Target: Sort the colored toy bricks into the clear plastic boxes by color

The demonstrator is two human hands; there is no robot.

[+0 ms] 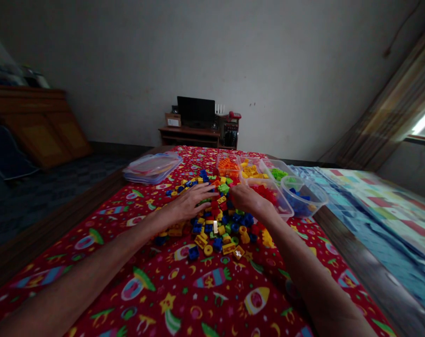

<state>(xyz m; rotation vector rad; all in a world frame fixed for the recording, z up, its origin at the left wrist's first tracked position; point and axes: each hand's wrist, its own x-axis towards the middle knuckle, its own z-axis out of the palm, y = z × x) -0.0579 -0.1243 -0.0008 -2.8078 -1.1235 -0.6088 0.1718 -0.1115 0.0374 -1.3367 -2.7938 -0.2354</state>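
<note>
"Bricks (226, 219): where exactly?"

"Mixed pile, mid red cloth (184, 285), approx centre. Blue, yellow, red & some green pcs; a few loose ones at the near edge."

"L hand (189, 202)?"

"Palm down over left part of pile. Fingers (205, 187) stretched fwd, slightly apart; no brick seen gripped, afaict."

"R hand (249, 199)?"

"Over right part of pile. Fingers curled under, tips hidden, so can't tell how far apart they are or if they've got a brick."

"Containers?"

"Right of pile: clear boxes (283, 203) w/ orange, yellow, green & red pcs. Nearest one, w/ the red, is just beside R hand. Round tub (318, 202) next to it, blue pcs inside."

"Other side?"

"Stack of clear lids (152, 167), flat on cloth, beyond L hand."

"Bkgd?"

"Dark monitor (196, 111) at the back, blue cover (346, 215) off to the right"
</note>
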